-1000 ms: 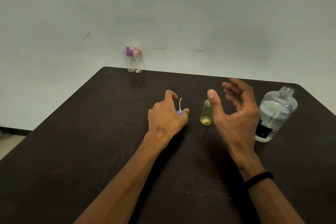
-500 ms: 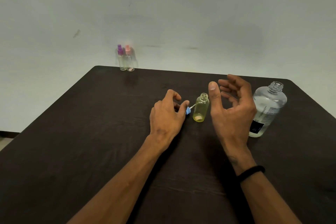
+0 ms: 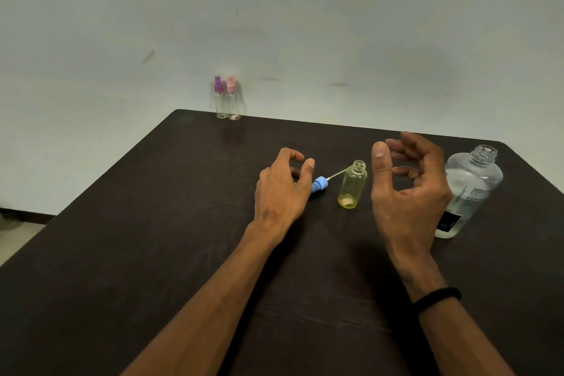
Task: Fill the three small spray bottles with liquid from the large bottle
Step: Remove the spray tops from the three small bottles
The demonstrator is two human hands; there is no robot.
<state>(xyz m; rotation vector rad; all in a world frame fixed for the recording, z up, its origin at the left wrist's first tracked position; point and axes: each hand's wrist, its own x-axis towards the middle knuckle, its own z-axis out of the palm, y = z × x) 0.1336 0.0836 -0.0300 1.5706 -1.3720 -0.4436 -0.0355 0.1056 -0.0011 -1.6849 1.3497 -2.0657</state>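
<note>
A small yellow spray bottle (image 3: 352, 188) stands uncapped in the middle of the dark table (image 3: 152, 253). Its blue spray cap (image 3: 319, 185) lies on the table just left of it, the thin tube pointing toward the bottle's neck. My left hand (image 3: 282, 189) hovers beside the cap with loosely curled fingers, the thumb lifted off it. To the right of the yellow bottle my right hand (image 3: 406, 192) is raised with curved, spread fingers and holds nothing. The large clear bottle (image 3: 471, 189), uncapped and holding clear liquid, stands just behind my right hand.
Two small clear spray bottles stand side by side at the table's far edge against the wall, one with a purple cap (image 3: 218, 99) and one with a pink cap (image 3: 232, 101). A black band circles my right wrist.
My left hand has carried the blue cap rightward, laid it down next to the yellow bottle and lifted its thumb off it. My right hand stays raised beside the bottle.
</note>
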